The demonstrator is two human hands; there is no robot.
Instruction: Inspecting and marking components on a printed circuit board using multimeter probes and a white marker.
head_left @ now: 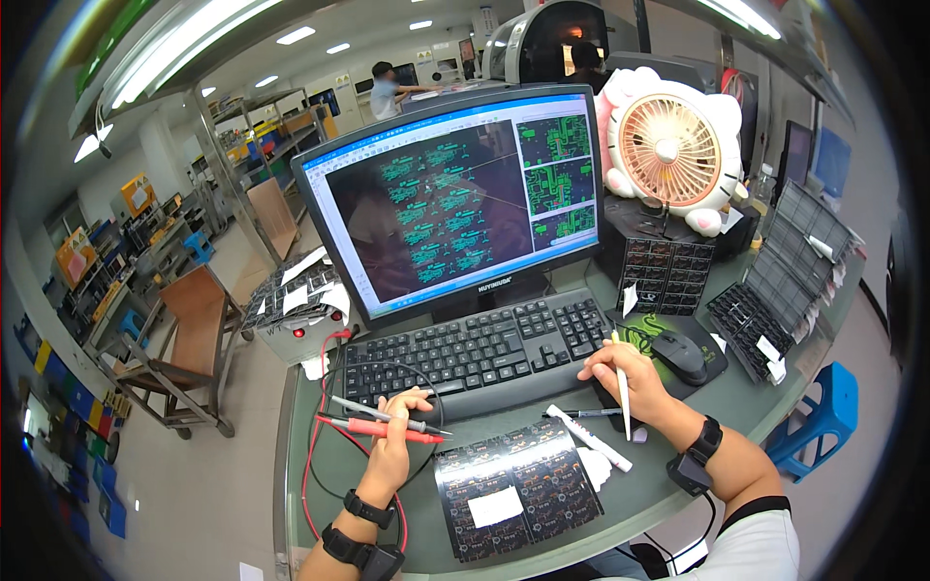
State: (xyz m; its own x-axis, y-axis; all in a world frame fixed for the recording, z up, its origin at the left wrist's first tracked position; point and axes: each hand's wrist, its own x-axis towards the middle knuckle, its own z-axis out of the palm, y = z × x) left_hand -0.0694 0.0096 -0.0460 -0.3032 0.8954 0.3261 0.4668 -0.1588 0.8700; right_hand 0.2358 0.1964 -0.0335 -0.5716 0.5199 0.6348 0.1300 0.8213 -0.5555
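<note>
My left hand point(390, 447) is closed around two test probes, a red probe point(368, 427) and a grey probe point(363, 408), at the keyboard's front left edge. Their tips point right, above the far left corner of a dark panel of circuit boards point(567, 479) bearing a white paper label point(495, 506). Between the fingers of my right hand point(635, 380) is a slim cream-coloured stick-like tool point(623, 395), whose exact kind I cannot make out. That hand is by the right end of the black keyboard point(484, 351), left of the mouse point(678, 356).
A monitor point(426, 208) with a board layout stands behind the keyboard. A white marker point(589, 439) and a dark pen point(593, 413) lie beyond the panel. At right are a cat-shaped fan point(668, 145) and racked boards point(751, 329). Red leads point(308, 474) loop at left, near a metal box point(300, 334).
</note>
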